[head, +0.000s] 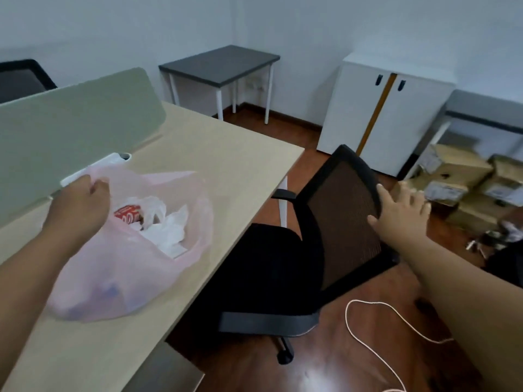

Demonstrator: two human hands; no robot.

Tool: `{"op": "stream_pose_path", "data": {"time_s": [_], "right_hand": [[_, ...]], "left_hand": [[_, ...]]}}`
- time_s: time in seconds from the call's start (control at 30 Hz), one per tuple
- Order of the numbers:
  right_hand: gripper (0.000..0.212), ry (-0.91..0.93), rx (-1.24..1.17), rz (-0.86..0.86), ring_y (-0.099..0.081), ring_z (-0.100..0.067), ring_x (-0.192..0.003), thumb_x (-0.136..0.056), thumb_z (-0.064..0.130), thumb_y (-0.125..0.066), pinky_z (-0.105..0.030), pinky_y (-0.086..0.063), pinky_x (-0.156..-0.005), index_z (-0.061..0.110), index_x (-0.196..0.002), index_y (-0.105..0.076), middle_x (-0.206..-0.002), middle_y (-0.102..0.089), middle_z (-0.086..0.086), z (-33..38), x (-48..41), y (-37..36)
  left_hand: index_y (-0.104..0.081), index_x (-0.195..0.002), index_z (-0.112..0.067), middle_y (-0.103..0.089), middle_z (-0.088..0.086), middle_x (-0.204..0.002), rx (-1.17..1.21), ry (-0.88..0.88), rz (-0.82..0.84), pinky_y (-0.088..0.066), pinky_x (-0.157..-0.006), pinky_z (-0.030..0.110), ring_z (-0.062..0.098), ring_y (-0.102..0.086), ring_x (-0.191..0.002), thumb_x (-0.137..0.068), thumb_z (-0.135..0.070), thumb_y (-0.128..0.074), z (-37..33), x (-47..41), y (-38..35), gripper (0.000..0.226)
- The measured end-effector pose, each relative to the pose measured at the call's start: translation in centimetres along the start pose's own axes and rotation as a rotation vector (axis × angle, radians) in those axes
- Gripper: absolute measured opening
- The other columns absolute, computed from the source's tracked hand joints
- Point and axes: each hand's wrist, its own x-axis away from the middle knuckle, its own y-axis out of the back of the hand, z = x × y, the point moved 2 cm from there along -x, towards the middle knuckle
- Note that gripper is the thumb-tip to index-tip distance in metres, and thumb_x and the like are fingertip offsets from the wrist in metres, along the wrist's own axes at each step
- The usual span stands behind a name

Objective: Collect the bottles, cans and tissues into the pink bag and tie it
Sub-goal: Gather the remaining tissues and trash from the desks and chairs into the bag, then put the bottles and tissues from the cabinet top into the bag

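Gripping the pink bag [124, 267] at its rim, your left hand [80, 205] has its fingers closed on thin, limp, slippery film; the load sags onto the tabletop [226, 165] below them. Your right hand [402, 213], fingers spread, rests on the chair [342, 216] back.

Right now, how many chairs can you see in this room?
2: a black office chair beside the desk, the right hand on its backrest, and another chair behind the green divider, mostly hidden.
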Motion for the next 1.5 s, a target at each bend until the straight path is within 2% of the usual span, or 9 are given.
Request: {"op": "stream_pose_path", "data": {"time_s": [0.17,0.6,0.7,0.8,0.93,1.07,1.23,1.37,1.5], "right_hand": [[0.094,-0.090,-0.561,0.407,-0.058,-0.039,-0.100,-0.097,0.028,-0.055,-0.038,-0.049,-0.076,0.019,-0.151,0.021,-0.137,-0.048,-0.026,-4.1,0.0,-4.2],[0.085,-0.026,-0.952,0.447,-0.046,-0.022,-0.055,-0.100,0.018,-0.040,-0.030,-0.037,-0.051,0.022,-0.145,0.033,-0.071,-0.053,-0.008,4.0,5.2,-6.2],[0.079,-0.060,-1.148,0.353,-0.038,-0.001,-0.063,-0.098,0.014,-0.037,-0.022,-0.031,-0.056,0.028,-0.150,0.021,-0.084,-0.052,0.002,7.9,6.4,-7.0],[0.072,-0.058,-1.295,0.224,-0.025,0.005,-0.071,-0.094,0.010,-0.037,-0.027,-0.032,-0.078,0.033,-0.151,0.001,-0.144,-0.038,-0.015,11.5,8.5,-6.8],[0.074,-0.205,-1.239,0.261,-0.059,-0.031,-0.094,-0.101,0.016,-0.033,-0.039,-0.041,-0.079,0.028,-0.151,0.020,-0.135,-0.048,-0.018,15.7,11.3,-6.8],[0.076,-0.274,-1.106,0.238,-0.044,-0.042,-0.123,-0.099,0.010,-0.040,-0.041,-0.037,-0.085,0.015,-0.152,0.015,-0.153,-0.024,-0.021,18.7,12.9,-6.0],[0.088,0.126,-0.586,-0.038,-0.001,-0.042,-0.146,-0.085,0.017,-0.059,-0.054,-0.010,-0.118,0.004,-0.153,-0.004,-0.160,0.000,-0.022,22.6,14.2,-5.5],[0.094,0.573,-0.425,-0.277,-0.003,-0.044,-0.145,-0.078,0.027,-0.070,-0.058,-0.005,-0.116,0.016,-0.154,-0.015,-0.159,-0.010,-0.023,26.6,14.2,-4.3],[0.099,0.751,-0.425,-0.311,-0.006,-0.046,-0.145,-0.080,0.048,-0.070,-0.061,-0.012,-0.115,0.020,-0.154,-0.011,-0.158,-0.013,-0.022,32.8,13.0,-1.7]], "left_hand": [[-0.063,-0.097,-0.009,-0.064,0.029,-0.100,-0.033,0.114,-0.123,-0.050,-0.084,0.051,0.045,-0.062,-0.092,-0.089,-0.057,-0.028,1.3,2.8,-0.4,0.060],[-0.062,-0.104,0.004,-0.060,0.035,-0.112,-0.250,0.189,-0.212,-0.044,-0.083,0.046,0.048,-0.056,-0.102,-0.096,-0.020,-0.032,-1.4,8.2,2.4,0.039],[-0.060,-0.096,0.004,-0.060,0.035,-0.108,-0.236,0.234,-0.230,-0.037,-0.075,0.041,0.045,-0.055,-0.098,-0.098,-0.017,-0.034,-1.4,8.5,3.3,0.033],[-0.056,-0.085,0.000,-0.058,0.030,-0.095,-0.211,0.245,-0.255,-0.033,-0.071,0.038,0.042,-0.055,-0.091,-0.098,-0.015,-0.036,-1.5,8.8,4.0,0.029],[-0.054,-0.078,-0.003,-0.052,0.017,-0.082,-0.168,0.266,-0.271,-0.034,-0.069,0.035,0.034,-0.049,-0.082,-0.095,-0.020,-0.039,-0.8,8.4,5.0,0.029],[-0.046,-0.065,-0.008,-0.047,0.009,-0.064,-0.129,0.270,-0.271,-0.028,-0.056,0.035,0.032,-0.047,-0.071,-0.091,-0.028,-0.041,0.4,7.5,5.8,0.033],[-0.037,-0.060,-0.009,-0.043,0.007,-0.060,-0.184,0.190,-0.309,-0.026,-0.051,0.034,0.032,-0.043,-0.064,-0.095,-0.042,-0.044,1.7,6.2,7.8,0.049],[-0.038,-0.061,-0.010,-0.043,0.006,-0.058,-0.167,0.131,-0.372,-0.026,-0.050,0.034,0.032,-0.042,-0.060,-0.098,-0.048,-0.042,3.6,5.7,10.0,0.053],[-0.047,-0.068,-0.006,-0.050,0.009,-0.062,-0.111,0.141,-0.441,-0.032,-0.054,0.035,0.031,-0.046,-0.064,-0.096,-0.047,-0.050,6.4,6.3,12.3,0.050]]}}
